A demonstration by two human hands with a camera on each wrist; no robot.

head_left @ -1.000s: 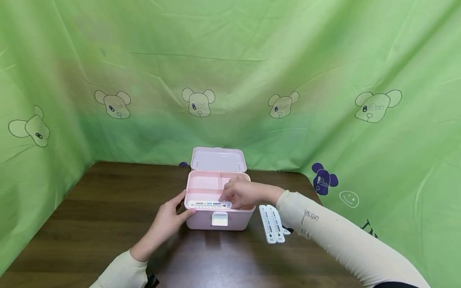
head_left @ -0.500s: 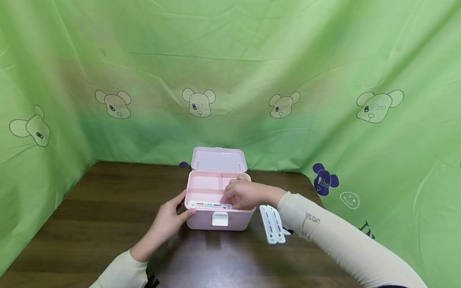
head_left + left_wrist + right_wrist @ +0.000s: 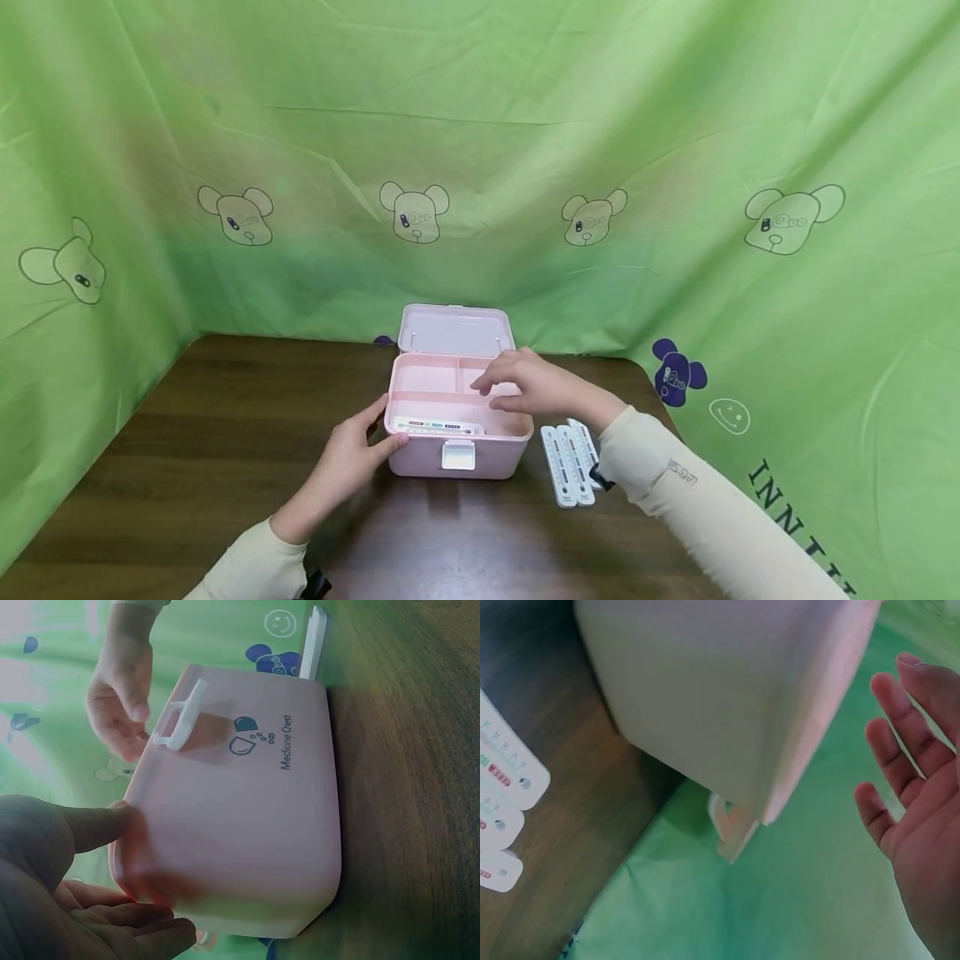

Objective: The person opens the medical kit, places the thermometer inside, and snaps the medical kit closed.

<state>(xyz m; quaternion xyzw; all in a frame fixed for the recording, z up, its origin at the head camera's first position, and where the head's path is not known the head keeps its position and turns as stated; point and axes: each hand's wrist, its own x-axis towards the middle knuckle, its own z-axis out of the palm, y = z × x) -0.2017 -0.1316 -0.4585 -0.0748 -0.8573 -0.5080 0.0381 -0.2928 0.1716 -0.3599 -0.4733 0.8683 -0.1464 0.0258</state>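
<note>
A pink medicine chest (image 3: 491, 460) stands with its lid (image 3: 454, 331) raised at the back. My left hand (image 3: 351, 450) holds its front left corner, thumb at the front rim and fingers along the left side. Inside the front compartment lies a white flat thermometer (image 3: 435, 427) with a printed scale, along the front wall. Over the chest's right side hovers my right hand (image 3: 538, 385), holding nothing; its fingers are spread and loosely bent in the right wrist view. To the right of the chest, three similar white thermometers (image 3: 567, 467) lie on the table, partly overlapping.
The brown wooden table (image 3: 225, 467) carries everything. Dividers split the back of the chest into two compartments. A white latch (image 3: 458, 455) sticks out at the chest's front. A green printed cloth (image 3: 480, 142) hangs behind and at both sides of the table.
My right hand has let go of the thermometer in the front compartment and moved up and to the right, its fingers spreading. The left hand stays at the chest's corner.
</note>
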